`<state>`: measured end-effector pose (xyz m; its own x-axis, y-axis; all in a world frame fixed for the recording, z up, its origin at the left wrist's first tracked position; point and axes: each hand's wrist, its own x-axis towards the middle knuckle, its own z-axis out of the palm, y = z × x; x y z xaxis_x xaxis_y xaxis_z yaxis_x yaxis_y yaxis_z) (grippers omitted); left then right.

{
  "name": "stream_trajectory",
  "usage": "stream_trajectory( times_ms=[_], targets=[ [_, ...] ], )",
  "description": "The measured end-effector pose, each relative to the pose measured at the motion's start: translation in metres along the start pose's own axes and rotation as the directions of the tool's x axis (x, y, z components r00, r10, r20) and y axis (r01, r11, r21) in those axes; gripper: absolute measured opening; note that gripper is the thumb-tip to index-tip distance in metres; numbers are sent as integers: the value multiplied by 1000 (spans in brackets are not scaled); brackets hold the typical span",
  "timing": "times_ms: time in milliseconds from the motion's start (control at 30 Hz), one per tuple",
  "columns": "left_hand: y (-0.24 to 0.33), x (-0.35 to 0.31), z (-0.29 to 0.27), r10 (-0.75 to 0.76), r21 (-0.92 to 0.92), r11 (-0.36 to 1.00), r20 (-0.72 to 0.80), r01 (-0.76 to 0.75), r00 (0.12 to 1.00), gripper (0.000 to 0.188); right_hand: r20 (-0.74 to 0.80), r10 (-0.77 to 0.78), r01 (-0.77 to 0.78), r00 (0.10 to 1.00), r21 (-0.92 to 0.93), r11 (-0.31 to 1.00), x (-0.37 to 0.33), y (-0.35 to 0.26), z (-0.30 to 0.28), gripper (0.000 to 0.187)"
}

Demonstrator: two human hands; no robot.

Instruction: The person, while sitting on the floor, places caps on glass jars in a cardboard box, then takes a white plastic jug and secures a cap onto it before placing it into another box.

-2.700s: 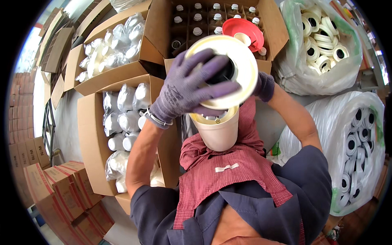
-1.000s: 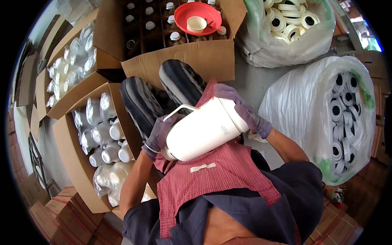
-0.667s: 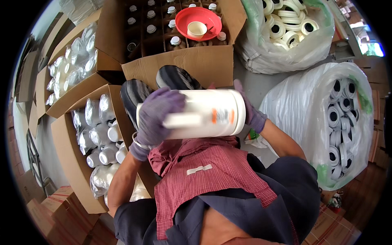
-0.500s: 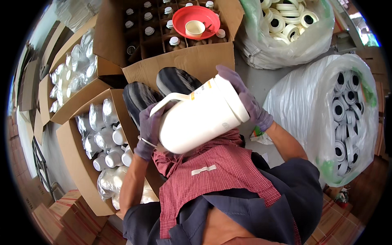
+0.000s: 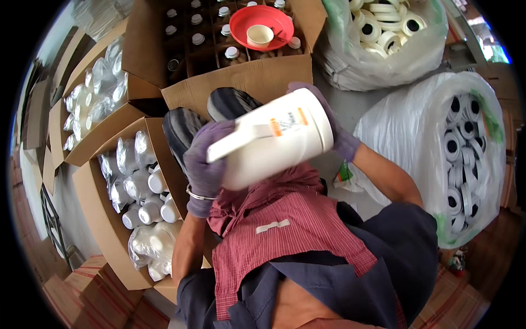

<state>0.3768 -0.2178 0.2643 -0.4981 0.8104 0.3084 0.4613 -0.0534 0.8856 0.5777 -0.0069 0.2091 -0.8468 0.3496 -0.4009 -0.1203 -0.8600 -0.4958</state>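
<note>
A large white jug [image 5: 279,143] with a handle and an orange-marked label lies tilted over my lap, its wider rimmed end up to the right. My left hand [image 5: 207,156], in a purple-grey glove, is closed round the jug's lower end beside the handle. My gloved right hand [image 5: 341,137] grips the rimmed end from the far right side, its fingers partly hidden behind the jug. The jug is slightly smeared by motion.
Ahead stands a carton [image 5: 241,77] of capped bottles with a red dish [image 5: 238,27] holding a small cup [image 5: 259,36]. Cartons of plastic-wrapped white containers [image 5: 139,183] are at left. Plastic bags [image 5: 378,118] of white lids [image 5: 370,31] and grey lids [image 5: 467,129] stand at right.
The jug has rolled between my hands, so its label and handle now face up more. My left hand has shifted toward the handle side.
</note>
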Motion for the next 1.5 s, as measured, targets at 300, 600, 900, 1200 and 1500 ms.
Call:
stream_trajectory(
  times_ms=[300,600,900,1200,1500],
  targets=[
    [-31,-22,-21,-256,21,963,393,270,883,23,633,-236,648,737,-761,-17,-21,-45,94,55],
    [19,20,-5,286,277,908,139,-315,948,23,205,-346,389,916,-670,632,22,5,-18,34],
    [-41,-24,-17,-278,-214,911,313,352,908,25,829,-4,804,560,-544,-238,-25,-66,124,83],
    [10,25,-7,241,301,922,52,-246,969,23,39,-179,182,983,-162,970,26,13,5,47],
    [-26,-3,-17,-490,-350,800,84,487,867,22,105,-293,289,950,-649,704,-11,-31,53,74]
  ],
)
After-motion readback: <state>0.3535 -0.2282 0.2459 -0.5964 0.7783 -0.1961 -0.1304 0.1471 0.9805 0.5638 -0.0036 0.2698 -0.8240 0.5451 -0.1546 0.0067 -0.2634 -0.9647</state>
